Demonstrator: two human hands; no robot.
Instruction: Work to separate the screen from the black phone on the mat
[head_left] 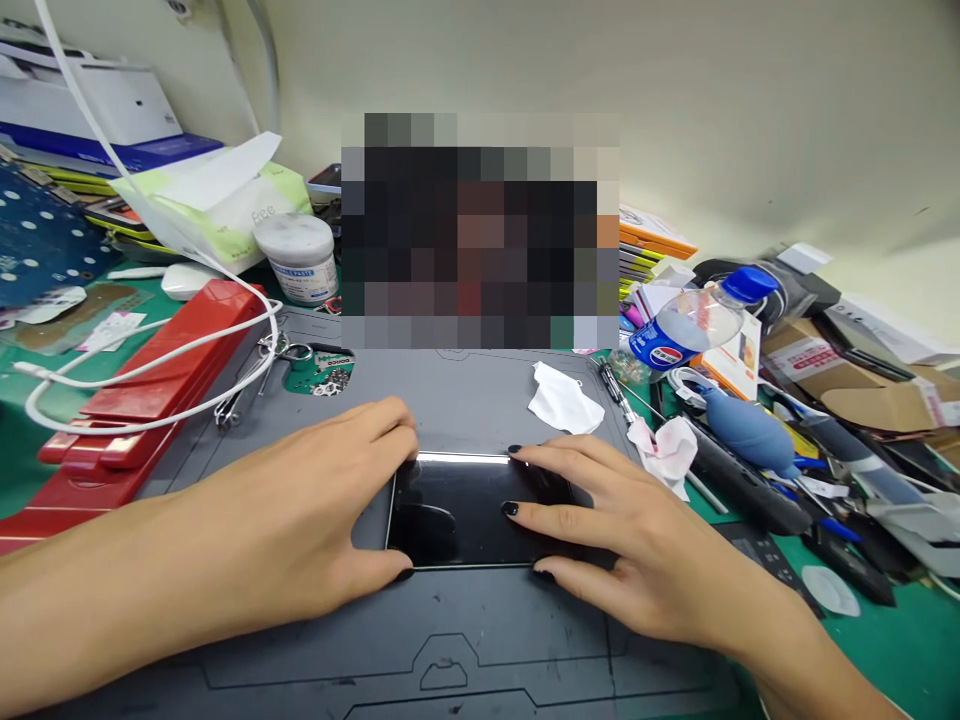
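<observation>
Under the right hand [626,545], the phone's [457,510] end hides.

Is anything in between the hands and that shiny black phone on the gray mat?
No, nothing visible. The left hand and the right hand both lie spread right on the black phone, fingers touching its glass and edges. The crumpled white wipe sits apart, farther back on the gray mat.

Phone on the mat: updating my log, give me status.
Left hand and right hand grip phone edges. Phone flat on grey mat. Crumpled tissue behind, not touching.
</observation>
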